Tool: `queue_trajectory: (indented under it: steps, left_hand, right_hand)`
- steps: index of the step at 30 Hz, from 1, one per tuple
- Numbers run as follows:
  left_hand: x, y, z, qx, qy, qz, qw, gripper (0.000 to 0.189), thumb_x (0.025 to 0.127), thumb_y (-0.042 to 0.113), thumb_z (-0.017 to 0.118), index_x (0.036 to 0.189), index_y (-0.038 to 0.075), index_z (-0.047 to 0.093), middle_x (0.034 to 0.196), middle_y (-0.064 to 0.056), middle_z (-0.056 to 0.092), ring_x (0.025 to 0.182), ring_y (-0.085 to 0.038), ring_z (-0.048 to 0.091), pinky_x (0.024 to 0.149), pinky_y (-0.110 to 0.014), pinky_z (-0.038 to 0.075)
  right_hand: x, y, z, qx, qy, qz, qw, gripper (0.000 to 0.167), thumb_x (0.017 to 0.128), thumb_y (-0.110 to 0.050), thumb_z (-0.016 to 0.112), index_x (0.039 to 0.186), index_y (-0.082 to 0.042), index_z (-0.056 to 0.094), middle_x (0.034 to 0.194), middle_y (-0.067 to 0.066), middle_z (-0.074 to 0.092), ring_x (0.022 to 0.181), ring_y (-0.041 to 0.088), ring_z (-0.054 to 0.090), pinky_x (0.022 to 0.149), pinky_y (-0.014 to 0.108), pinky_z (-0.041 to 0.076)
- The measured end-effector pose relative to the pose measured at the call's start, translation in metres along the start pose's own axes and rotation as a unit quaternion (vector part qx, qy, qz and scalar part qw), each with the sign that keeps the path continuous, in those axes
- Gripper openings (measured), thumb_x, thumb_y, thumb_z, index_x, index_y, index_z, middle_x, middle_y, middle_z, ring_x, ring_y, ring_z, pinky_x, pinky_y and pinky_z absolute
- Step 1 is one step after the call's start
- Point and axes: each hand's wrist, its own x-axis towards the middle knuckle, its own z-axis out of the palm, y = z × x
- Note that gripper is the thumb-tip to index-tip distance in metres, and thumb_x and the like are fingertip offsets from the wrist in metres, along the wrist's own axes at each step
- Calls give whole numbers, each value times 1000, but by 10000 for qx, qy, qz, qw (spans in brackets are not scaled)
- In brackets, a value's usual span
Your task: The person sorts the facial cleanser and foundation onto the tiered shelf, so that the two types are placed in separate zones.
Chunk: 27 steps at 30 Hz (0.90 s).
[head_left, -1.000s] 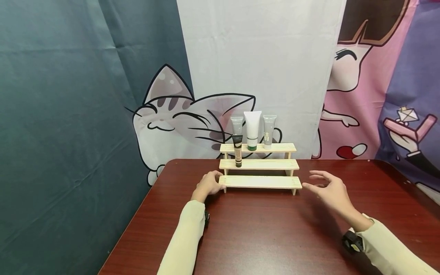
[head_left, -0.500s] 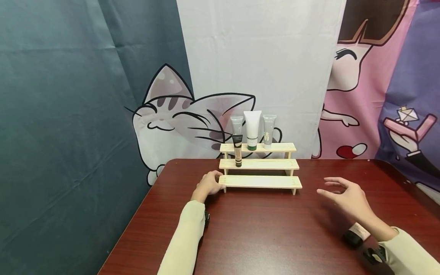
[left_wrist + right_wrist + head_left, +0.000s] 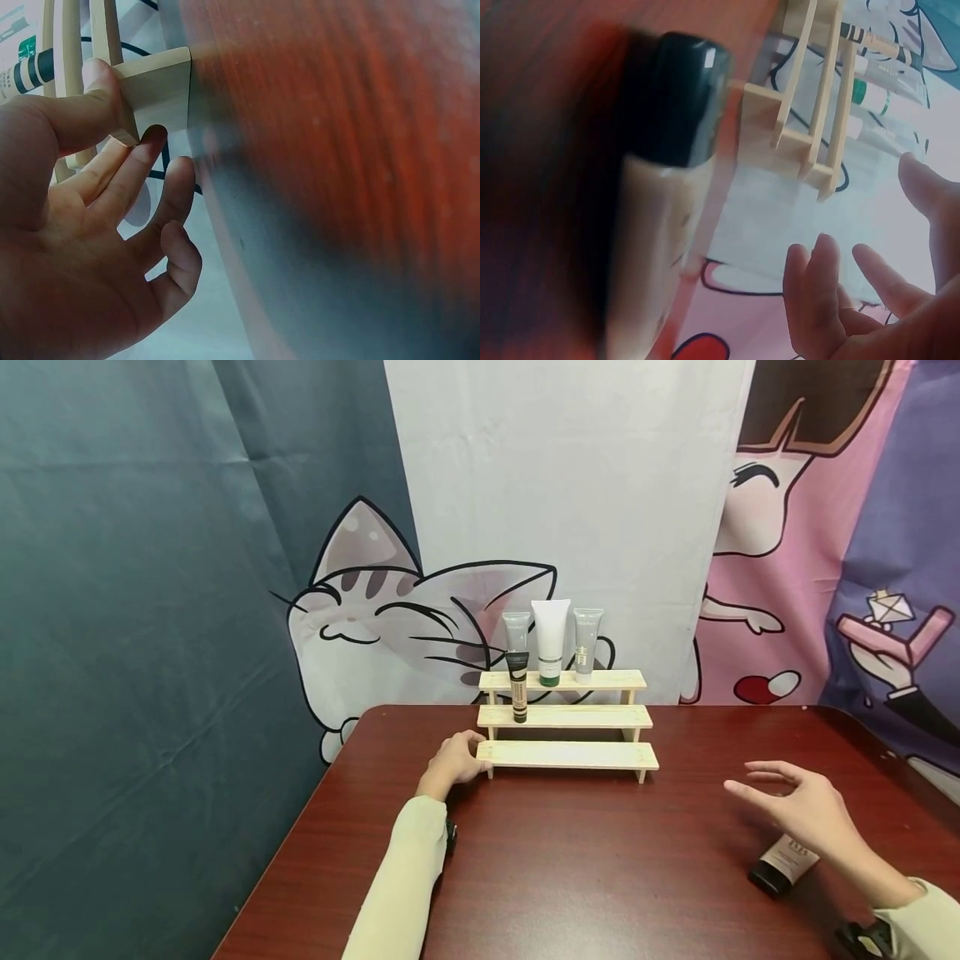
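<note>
A pale three-tier wooden display stand (image 3: 567, 755) stands toward the back of the table. My left hand (image 3: 455, 762) grips the left end of its lowest step, thumb in front and fingers behind the end panel, as the left wrist view shows. To the right, my right hand (image 3: 806, 806) hovers with fingers apart and nothing between them. Just below it on the table lies a beige tube (image 3: 791, 857) with a black cap, partly hidden by the forearm; the right wrist view shows this tube (image 3: 660, 240) large and close.
On the top step stand a white tube with a green cap (image 3: 551, 639), a grey tube (image 3: 587, 643) and another grey tube (image 3: 516, 631). A black-and-beige tube (image 3: 519, 689) stands on the middle step. Behind the reddish-brown table (image 3: 585, 877) hangs a cartoon-printed curtain (image 3: 637, 510).
My right hand has moved right and toward me, away from the stand, uncovering the lying beige tube. My left hand stays at the stand's left end.
</note>
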Motion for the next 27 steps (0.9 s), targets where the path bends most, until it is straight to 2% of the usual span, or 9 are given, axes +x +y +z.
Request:
queue_trajectory:
  steps: [2, 3, 6, 9, 17, 22, 27]
  left_hand:
    - [0, 0, 0, -2, -1, -2, 10000, 49, 82, 31, 82, 127, 23, 64, 126, -6, 63, 120, -30, 56, 93, -57, 42]
    - [0, 0, 0, 6, 6, -11, 10000, 49, 82, 31, 82, 128, 23, 64, 126, -6, 63, 120, -30, 56, 93, -57, 42]
    - [1, 0, 0, 35, 13, -29, 10000, 49, 83, 31, 82, 128, 23, 64, 126, -7, 63, 119, -30, 56, 93, -57, 42]
    - [1, 0, 0, 55, 19, -38, 10000, 49, 83, 30, 81, 128, 23, 64, 126, -7, 63, 118, -29, 56, 92, -57, 43]
    - [1, 1, -1, 84, 7, -45, 10000, 49, 83, 30, 82, 127, 22, 64, 125, -6, 64, 118, -29, 57, 92, -57, 43]
    - [0, 1, -2, 59, -2, 26, 10000, 49, 83, 31, 82, 128, 22, 64, 127, -6, 63, 121, -30, 56, 93, -58, 42]
    - [0, 2, -2, 47, 21, 39, 10000, 48, 82, 31, 82, 126, 22, 65, 126, -5, 64, 119, -29, 57, 92, -58, 43]
  right_hand:
    - [-2, 5, -2, -143, -85, 86, 9998, 52, 81, -43, 81, 118, -8, 70, 103, 16, 74, 83, -21, 48, 64, 21, 40]
    - [-3, 7, -3, -232, -131, 111, 9996, 53, 81, -44, 81, 118, -8, 70, 105, 18, 73, 87, -14, 52, 67, 23, 38]
    - [-5, 15, -6, -469, -255, 191, 9984, 57, 82, -46, 79, 120, -5, 69, 106, 21, 72, 104, 17, 60, 73, 32, 36]
    - [-8, 22, -10, -648, -382, 208, 9969, 60, 83, -47, 78, 121, -2, 67, 107, 24, 71, 111, 50, 53, 74, 40, 36]
    - [-9, 39, -18, -932, -691, 228, 9930, 64, 82, -47, 79, 120, 3, 66, 105, 27, 70, 104, 54, 56, 68, 38, 37]
    - [-8, 45, -21, -1011, -1001, 248, 9895, 66, 82, -46, 79, 120, 6, 64, 104, 26, 70, 107, 57, 54, 68, 40, 41]
    - [-8, 50, -22, -1060, -1077, 245, 9882, 67, 82, -45, 79, 121, 7, 63, 104, 26, 71, 107, 57, 54, 70, 45, 42]
